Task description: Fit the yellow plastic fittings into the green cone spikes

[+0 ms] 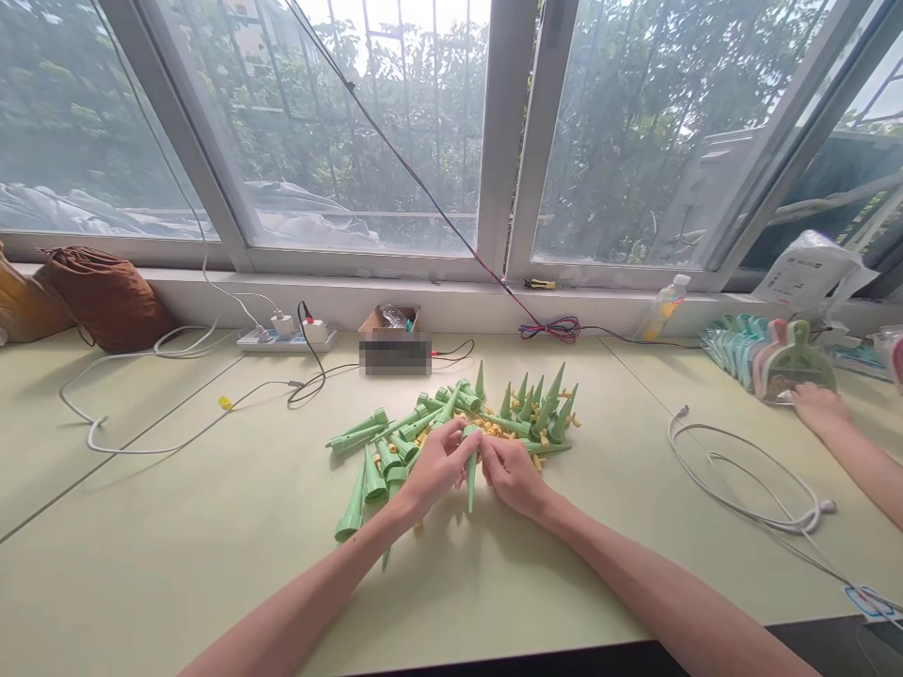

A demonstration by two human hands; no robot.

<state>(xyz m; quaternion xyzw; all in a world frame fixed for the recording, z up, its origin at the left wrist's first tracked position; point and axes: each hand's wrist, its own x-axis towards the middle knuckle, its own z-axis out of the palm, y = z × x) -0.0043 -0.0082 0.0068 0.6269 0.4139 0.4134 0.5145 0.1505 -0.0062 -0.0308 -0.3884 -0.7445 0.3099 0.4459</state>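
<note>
My left hand (438,463) is closed around a green plastic plant watering spike (471,484), its tip pointing down toward me. Close against the spike's wide end, the fingers of my right hand (514,472) are pinched together; what they hold, if anything, is hidden. Around both hands lies a pile of loose green spikes (358,437), mixed with small yellow valve pieces (494,430). Just beyond my right hand, several spikes (548,409) stand point up, with yellow pieces sticking out of their sides.
A power strip (286,340) and a small cardboard box (389,320) sit along the window ledge. Cables (740,470) coil on the right. Another person's hand (822,409) touches the bagged small dustpans (794,362) there. A bottle (663,308) and brown bag (105,299) stand at the back.
</note>
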